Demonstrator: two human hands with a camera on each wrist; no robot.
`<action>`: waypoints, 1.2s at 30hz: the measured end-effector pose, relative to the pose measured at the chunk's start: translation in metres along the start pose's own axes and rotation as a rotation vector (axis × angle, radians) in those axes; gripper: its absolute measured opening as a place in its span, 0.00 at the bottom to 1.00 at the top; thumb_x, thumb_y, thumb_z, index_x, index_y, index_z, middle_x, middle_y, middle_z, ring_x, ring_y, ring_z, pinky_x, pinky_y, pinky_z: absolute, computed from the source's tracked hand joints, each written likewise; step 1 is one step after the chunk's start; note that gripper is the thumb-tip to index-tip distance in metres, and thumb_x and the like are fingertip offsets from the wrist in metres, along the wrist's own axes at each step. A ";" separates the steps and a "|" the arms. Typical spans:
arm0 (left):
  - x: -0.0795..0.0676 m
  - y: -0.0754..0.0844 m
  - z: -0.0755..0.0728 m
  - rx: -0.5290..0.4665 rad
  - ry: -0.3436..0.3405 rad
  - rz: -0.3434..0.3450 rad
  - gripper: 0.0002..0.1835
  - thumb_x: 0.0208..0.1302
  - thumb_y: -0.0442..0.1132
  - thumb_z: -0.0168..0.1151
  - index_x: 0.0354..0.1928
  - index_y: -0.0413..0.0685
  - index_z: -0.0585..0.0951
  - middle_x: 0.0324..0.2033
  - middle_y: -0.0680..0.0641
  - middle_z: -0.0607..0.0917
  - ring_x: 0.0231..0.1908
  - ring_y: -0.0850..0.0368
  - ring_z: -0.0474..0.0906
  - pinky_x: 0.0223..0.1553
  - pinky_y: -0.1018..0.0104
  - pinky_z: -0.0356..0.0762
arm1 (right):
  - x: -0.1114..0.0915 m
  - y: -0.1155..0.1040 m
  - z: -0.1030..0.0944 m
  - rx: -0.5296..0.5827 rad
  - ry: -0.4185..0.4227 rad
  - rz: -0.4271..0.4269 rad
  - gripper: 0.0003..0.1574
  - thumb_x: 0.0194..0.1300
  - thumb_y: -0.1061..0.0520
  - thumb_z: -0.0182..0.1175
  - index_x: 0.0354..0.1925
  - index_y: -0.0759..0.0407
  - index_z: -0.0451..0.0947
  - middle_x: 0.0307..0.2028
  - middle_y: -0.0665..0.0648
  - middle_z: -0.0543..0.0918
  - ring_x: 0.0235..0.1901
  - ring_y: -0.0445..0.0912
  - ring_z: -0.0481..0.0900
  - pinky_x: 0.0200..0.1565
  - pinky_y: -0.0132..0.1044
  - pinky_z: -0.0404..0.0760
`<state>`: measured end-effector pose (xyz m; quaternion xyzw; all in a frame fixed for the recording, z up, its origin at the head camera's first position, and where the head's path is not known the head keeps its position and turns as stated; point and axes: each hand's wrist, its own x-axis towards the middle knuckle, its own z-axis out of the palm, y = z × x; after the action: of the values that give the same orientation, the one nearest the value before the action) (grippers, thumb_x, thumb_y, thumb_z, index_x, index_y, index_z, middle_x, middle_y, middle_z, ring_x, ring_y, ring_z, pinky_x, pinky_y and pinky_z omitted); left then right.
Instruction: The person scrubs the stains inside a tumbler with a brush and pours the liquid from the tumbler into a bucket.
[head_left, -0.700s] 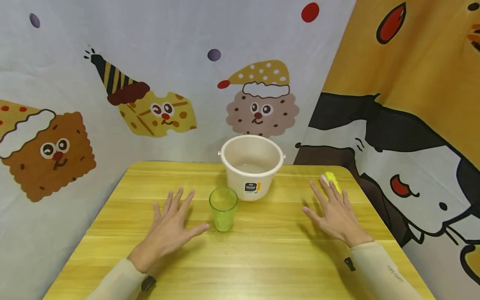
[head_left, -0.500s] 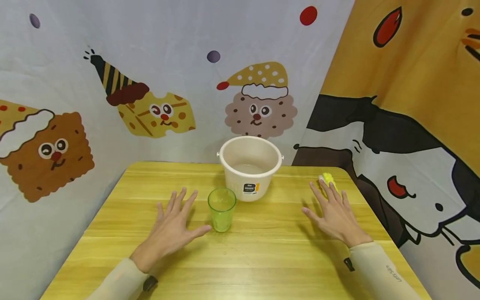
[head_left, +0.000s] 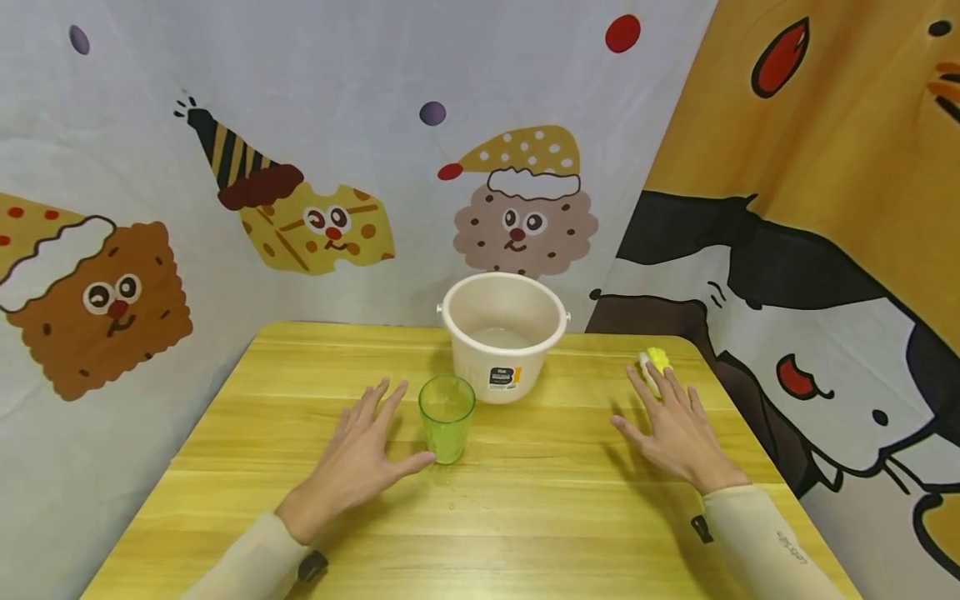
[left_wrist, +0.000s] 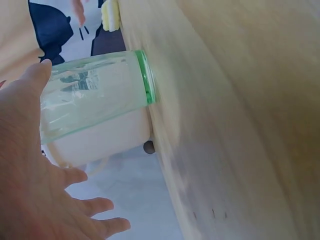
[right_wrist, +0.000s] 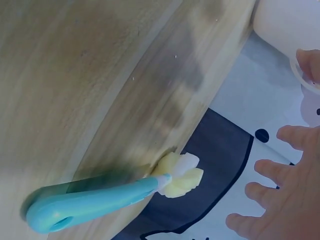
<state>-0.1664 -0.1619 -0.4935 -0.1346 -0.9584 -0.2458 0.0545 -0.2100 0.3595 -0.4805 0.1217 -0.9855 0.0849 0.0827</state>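
A clear green plastic cup (head_left: pixel 447 421) stands upright on the table, just right of my left hand (head_left: pixel 358 458). That hand is held above the wood with its fingers spread; the thumb tip overlaps the cup's lower side in the head view. In the left wrist view, the cup (left_wrist: pixel 100 92) sits between thumb and fingers, with nothing gripped. My right hand (head_left: pixel 675 433) hovers, fingers apart, over a sponge cup brush (head_left: pixel 657 359) with a yellow and white head. Its teal handle, hidden under the hand in the head view, shows in the right wrist view as the brush (right_wrist: pixel 95 202) lying on the table.
A white bucket (head_left: pixel 498 371) with a label stands at the back middle, close behind the cup. The wooden table (head_left: pixel 525 517) ends at a cartoon-printed cloth (head_left: pixel 337 75) behind and at the sides.
My left hand has moved to the right, closer to the cup, and its thumb now overlaps the cup in view. The right hand has barely shifted. Cup, bucket and brush stay put.
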 end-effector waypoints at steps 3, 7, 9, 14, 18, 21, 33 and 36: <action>0.001 0.002 0.000 -0.017 0.008 0.005 0.66 0.69 0.79 0.74 0.96 0.57 0.55 0.94 0.35 0.56 0.90 0.22 0.57 0.86 0.14 0.55 | 0.001 0.000 -0.001 -0.002 -0.017 0.007 0.60 0.86 0.24 0.59 0.97 0.43 0.47 0.96 0.68 0.50 0.91 0.79 0.51 0.86 0.88 0.48; 0.002 0.006 0.001 -0.051 0.019 0.011 0.66 0.68 0.78 0.76 0.96 0.55 0.56 0.93 0.34 0.59 0.87 0.21 0.64 0.86 0.15 0.59 | 0.003 0.000 -0.002 0.002 -0.024 0.017 0.60 0.86 0.24 0.60 0.97 0.44 0.49 0.94 0.71 0.52 0.91 0.80 0.50 0.86 0.88 0.49; 0.003 0.009 0.002 -0.076 0.022 0.011 0.66 0.68 0.77 0.77 0.96 0.55 0.57 0.93 0.34 0.61 0.86 0.21 0.67 0.84 0.16 0.64 | 0.004 0.001 -0.002 0.004 -0.022 0.023 0.60 0.85 0.25 0.61 0.97 0.44 0.50 0.94 0.72 0.53 0.91 0.79 0.50 0.86 0.88 0.49; 0.006 0.016 0.006 -0.167 0.024 -0.006 0.66 0.66 0.71 0.83 0.95 0.55 0.58 0.91 0.35 0.65 0.86 0.26 0.69 0.79 0.19 0.74 | 0.006 0.006 -0.003 -0.003 -0.021 0.031 0.60 0.86 0.26 0.62 0.97 0.44 0.49 0.93 0.74 0.54 0.90 0.79 0.52 0.85 0.87 0.52; 0.010 0.021 0.009 -0.229 0.029 -0.018 0.67 0.63 0.70 0.86 0.94 0.53 0.60 0.90 0.36 0.68 0.85 0.30 0.71 0.79 0.22 0.76 | 0.006 0.010 -0.002 0.006 -0.018 0.041 0.60 0.86 0.27 0.63 0.97 0.44 0.48 0.92 0.75 0.54 0.89 0.80 0.53 0.85 0.86 0.54; 0.013 0.022 0.010 -0.255 0.035 -0.020 0.67 0.62 0.72 0.86 0.93 0.53 0.61 0.89 0.37 0.70 0.85 0.31 0.73 0.79 0.22 0.76 | 0.006 0.013 -0.002 0.020 -0.014 0.049 0.61 0.85 0.29 0.65 0.97 0.43 0.47 0.92 0.75 0.53 0.89 0.80 0.53 0.84 0.87 0.55; 0.018 0.028 0.013 -0.289 0.017 -0.048 0.68 0.60 0.70 0.88 0.93 0.53 0.61 0.88 0.36 0.70 0.84 0.30 0.73 0.79 0.22 0.76 | 0.007 0.022 0.000 0.033 -0.019 0.064 0.61 0.85 0.34 0.67 0.98 0.39 0.44 0.92 0.77 0.52 0.86 0.85 0.55 0.79 0.91 0.58; 0.019 0.028 0.015 -0.307 0.020 -0.052 0.68 0.60 0.69 0.89 0.93 0.52 0.62 0.88 0.36 0.71 0.83 0.30 0.74 0.78 0.22 0.78 | 0.007 0.023 -0.001 0.035 -0.024 0.069 0.62 0.86 0.33 0.66 0.98 0.38 0.42 0.92 0.78 0.52 0.86 0.86 0.55 0.78 0.92 0.58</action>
<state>-0.1770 -0.1265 -0.4904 -0.1141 -0.9122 -0.3919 0.0363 -0.2226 0.3800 -0.4817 0.0901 -0.9883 0.1037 0.0659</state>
